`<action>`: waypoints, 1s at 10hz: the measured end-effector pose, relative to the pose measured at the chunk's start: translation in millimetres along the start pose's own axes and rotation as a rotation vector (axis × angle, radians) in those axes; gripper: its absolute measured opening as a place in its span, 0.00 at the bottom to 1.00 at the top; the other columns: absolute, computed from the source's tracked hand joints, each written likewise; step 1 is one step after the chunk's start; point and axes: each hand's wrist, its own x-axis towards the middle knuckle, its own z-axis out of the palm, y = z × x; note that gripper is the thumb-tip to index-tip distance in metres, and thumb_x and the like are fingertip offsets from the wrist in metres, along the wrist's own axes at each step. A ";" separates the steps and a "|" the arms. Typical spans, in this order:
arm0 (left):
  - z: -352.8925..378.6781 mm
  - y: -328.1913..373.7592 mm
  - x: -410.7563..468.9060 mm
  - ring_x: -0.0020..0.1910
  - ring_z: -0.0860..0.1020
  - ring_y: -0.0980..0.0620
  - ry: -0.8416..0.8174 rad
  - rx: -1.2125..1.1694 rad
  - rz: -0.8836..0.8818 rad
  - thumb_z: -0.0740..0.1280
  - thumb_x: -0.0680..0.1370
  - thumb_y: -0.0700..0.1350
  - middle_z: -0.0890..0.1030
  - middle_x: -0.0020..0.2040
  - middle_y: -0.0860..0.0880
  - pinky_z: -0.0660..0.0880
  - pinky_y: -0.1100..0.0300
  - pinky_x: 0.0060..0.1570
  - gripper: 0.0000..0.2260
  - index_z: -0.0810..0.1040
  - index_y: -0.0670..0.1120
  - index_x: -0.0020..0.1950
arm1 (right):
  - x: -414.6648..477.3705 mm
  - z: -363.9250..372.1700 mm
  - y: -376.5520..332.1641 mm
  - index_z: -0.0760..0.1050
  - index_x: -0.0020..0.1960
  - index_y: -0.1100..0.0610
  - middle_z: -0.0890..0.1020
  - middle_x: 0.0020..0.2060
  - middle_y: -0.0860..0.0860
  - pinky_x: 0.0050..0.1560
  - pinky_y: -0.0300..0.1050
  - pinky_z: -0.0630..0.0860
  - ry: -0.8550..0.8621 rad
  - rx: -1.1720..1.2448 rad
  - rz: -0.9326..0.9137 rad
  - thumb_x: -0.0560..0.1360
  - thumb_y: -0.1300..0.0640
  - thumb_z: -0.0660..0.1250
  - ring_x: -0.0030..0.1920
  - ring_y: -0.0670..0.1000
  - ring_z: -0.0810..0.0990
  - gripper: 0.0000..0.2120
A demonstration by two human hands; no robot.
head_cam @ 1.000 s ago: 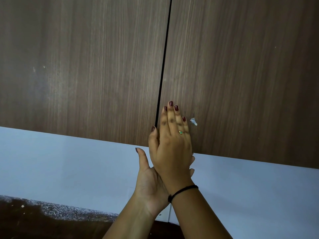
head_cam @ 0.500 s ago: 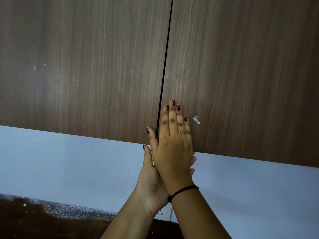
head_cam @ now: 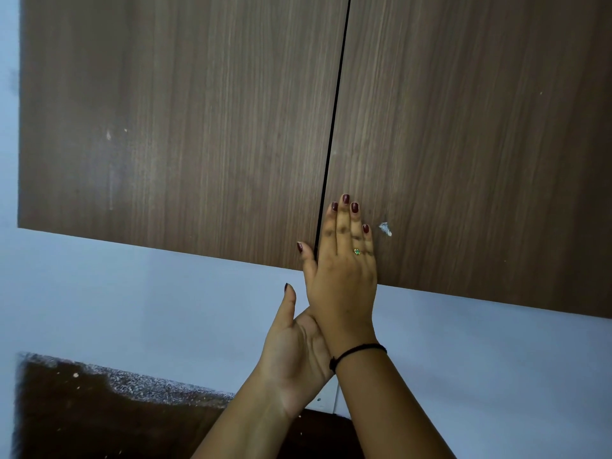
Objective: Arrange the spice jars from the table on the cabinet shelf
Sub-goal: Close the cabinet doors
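No spice jars and no shelf are in view. A wall cabinet fills the upper frame with its left door (head_cam: 182, 127) and right door (head_cam: 480, 144) both closed, a thin dark gap between them. My right hand (head_cam: 344, 276) lies flat on the lower corner of the right door, fingers together, thumb across the gap. My left hand (head_cam: 294, 352) is under it, palm facing me and thumb up, just below the doors' bottom edge. Its fingers are hidden behind my right hand.
A pale wall (head_cam: 132, 309) runs below the cabinet. A dark brown surface with a speckled grey edge (head_cam: 99, 419) sits at the lower left. A small white chip (head_cam: 385, 229) marks the right door beside my fingers.
Both hands have edged slightly upward along the doors. My right thumb has spread left over the gap. The doors stay closed.
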 end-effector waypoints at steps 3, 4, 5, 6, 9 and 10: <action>-3.8 10.0 -28.5 0.63 0.80 0.43 0.089 0.349 0.090 0.52 0.79 0.65 0.82 0.63 0.44 0.73 0.45 0.67 0.31 0.74 0.45 0.69 | -3.2 -30.7 -9.8 0.57 0.77 0.61 0.59 0.77 0.58 0.75 0.52 0.59 -0.030 -0.123 -0.022 0.79 0.42 0.58 0.78 0.56 0.56 0.35; -7.0 16.2 -43.8 0.62 0.80 0.43 0.135 0.389 0.096 0.54 0.77 0.66 0.82 0.63 0.45 0.70 0.42 0.69 0.30 0.75 0.47 0.69 | -1.3 -38.2 -9.7 0.55 0.78 0.61 0.58 0.77 0.58 0.74 0.51 0.55 -0.077 -0.140 -0.038 0.79 0.41 0.58 0.78 0.57 0.55 0.36; -12.1 23.7 -57.4 0.62 0.80 0.44 0.146 0.389 0.124 0.53 0.79 0.64 0.82 0.63 0.46 0.70 0.43 0.70 0.29 0.76 0.47 0.68 | -2.0 -42.2 -10.1 0.54 0.78 0.61 0.57 0.78 0.57 0.74 0.50 0.54 -0.114 -0.130 -0.046 0.79 0.40 0.57 0.78 0.57 0.55 0.36; -18.1 29.8 -71.4 0.63 0.80 0.44 0.144 0.379 0.165 0.53 0.80 0.63 0.82 0.63 0.46 0.69 0.43 0.70 0.28 0.76 0.47 0.68 | -10.5 -46.0 -11.4 0.54 0.78 0.61 0.56 0.78 0.57 0.75 0.52 0.57 -0.148 -0.093 -0.030 0.79 0.40 0.57 0.78 0.57 0.54 0.36; -32.3 33.5 -98.1 0.65 0.78 0.48 0.182 0.554 0.183 0.51 0.84 0.59 0.80 0.65 0.49 0.69 0.44 0.71 0.24 0.74 0.48 0.71 | -32.0 -69.0 -11.9 0.53 0.78 0.62 0.55 0.78 0.58 0.76 0.51 0.55 -0.240 -0.071 -0.046 0.80 0.46 0.57 0.78 0.58 0.55 0.33; -42.9 30.3 -106.5 0.65 0.78 0.48 0.203 0.562 0.160 0.50 0.84 0.59 0.79 0.67 0.48 0.69 0.45 0.70 0.24 0.72 0.47 0.72 | -44.8 -72.1 -9.1 0.53 0.78 0.62 0.56 0.78 0.59 0.76 0.54 0.56 -0.218 -0.105 -0.080 0.80 0.44 0.55 0.77 0.60 0.56 0.33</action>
